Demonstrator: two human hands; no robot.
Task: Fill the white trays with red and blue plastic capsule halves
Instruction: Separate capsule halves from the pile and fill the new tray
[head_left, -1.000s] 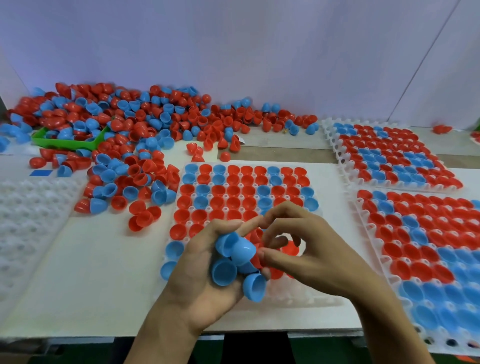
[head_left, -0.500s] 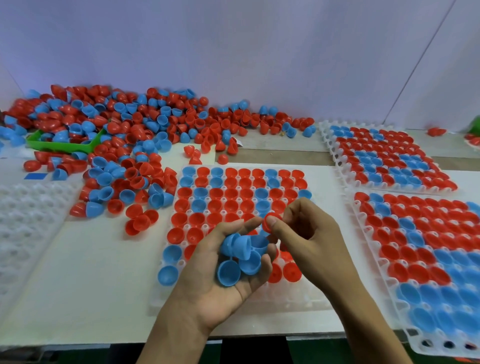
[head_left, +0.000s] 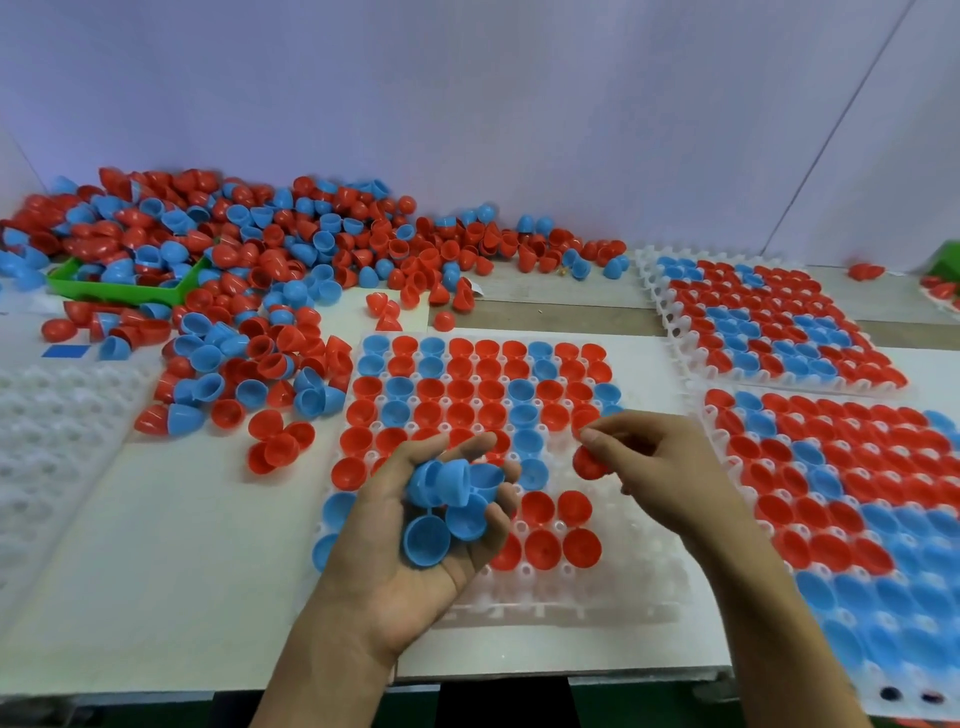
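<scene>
Cupping blue halves (head_left: 452, 499) – left hand (head_left: 415, 551) | right hand (head_left: 660, 467) – pinching red half (head_left: 589, 464)

Bare tabletop (head_left: 171, 545) left of centre tray (head_left: 597, 597); loose capsule pile (head_left: 249, 291) crowds beyond.

- In front of me a plain pale wall (head_left: 467, 104) stands with a bluish-violet cast of light.
- On my right, a thin dark seam (head_left: 831, 135) slants across that wall.
- My white tabletop (head_left: 171, 545) has a brownish strip (head_left: 561, 314) near the back.
</scene>
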